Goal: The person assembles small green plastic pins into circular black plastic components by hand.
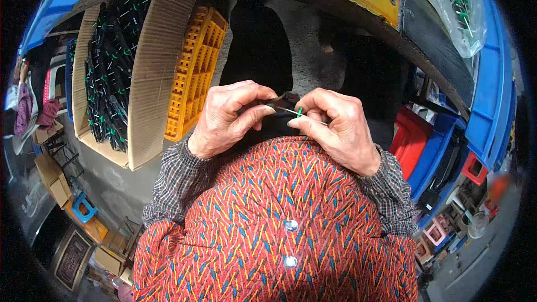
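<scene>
Label (pixel 428 207) at right, white, too small to read; pinching a thin, shiny metal rod (pixel 287 111) near its green collar (pixel 300 112) with fingers of the right hand (pixel 344 127), pinching a dark piece (pixel 289 98) with those of the left hand (pixel 225 116), holding both before red patterned fabric (pixel 251 201), right of a corrugated cardboard box (pixel 158 72) and latticed yellow crate (pixel 193 81).

Red zigzag smock (pixel 240 218) at six o'clock, black-and-white checked sleeves (pixel 182 176) at eight and four.
The smock's red carries yellow and blue flecks and pale snaps (pixel 291 225); at centre, a bright green piece (pixel 300 112) sits on a silvery rod (pixel 286 110) beside a black part (pixel 289 98); at ten, a tan box (pixel 154 72) of black-and-green pieces (pixel 114 67) and a yellow-orange crate (pixel 193 72); at three, a red bin (pixel 407 138) and blue tray (pixel 492 89); at eight, a blue stool (pixel 84 207).
</scene>
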`<state>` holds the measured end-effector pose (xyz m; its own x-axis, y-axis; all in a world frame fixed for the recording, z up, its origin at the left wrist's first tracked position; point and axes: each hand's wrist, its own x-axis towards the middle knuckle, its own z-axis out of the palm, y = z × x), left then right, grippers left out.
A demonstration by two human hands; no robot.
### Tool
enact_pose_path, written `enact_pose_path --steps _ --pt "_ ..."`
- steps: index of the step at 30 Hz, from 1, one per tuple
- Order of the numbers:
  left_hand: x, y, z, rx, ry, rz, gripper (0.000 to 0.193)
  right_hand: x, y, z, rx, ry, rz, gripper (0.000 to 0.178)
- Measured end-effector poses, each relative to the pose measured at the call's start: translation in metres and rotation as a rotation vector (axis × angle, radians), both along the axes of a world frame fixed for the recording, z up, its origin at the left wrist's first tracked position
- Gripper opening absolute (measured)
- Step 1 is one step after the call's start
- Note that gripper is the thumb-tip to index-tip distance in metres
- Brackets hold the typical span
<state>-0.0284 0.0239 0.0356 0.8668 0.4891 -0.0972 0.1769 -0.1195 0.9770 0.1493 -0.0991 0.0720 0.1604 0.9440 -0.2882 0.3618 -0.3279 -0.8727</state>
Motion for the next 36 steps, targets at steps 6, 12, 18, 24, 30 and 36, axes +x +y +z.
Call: enact_pose_path --steps 6,12,18,24,30,36 --pt "0.001 -0.002 0.001 -0.047 0.056 0.003 0.01 -0.005 -0.001 -0.005 0.219 -0.22 0.021 0.019" --pt "0.001 -0.003 0.0 -0.117 0.044 0.02 0.012 -0.001 0.0 -0.003 0.178 -0.128 0.026 0.019" --pt "0.001 -0.005 -0.004 -0.235 -0.016 0.063 0.012 0.0 -0.003 -0.004 -0.12 0.302 -0.147 0.015" --pt "0.0 -0.009 -0.01 -0.374 -0.05 0.1 0.012 0.0 0.0 -0.003 0.082 0.048 -0.044 0.017" --pt "0.001 -0.007 -0.007 -0.336 -0.029 0.065 0.012 -0.002 0.002 -0.004 0.151 -0.058 -0.009 0.019" --pt "0.002 -0.006 -0.007 -0.149 -0.035 0.068 0.01 0.002 -0.001 -0.008 -0.018 0.172 -0.049 0.016"
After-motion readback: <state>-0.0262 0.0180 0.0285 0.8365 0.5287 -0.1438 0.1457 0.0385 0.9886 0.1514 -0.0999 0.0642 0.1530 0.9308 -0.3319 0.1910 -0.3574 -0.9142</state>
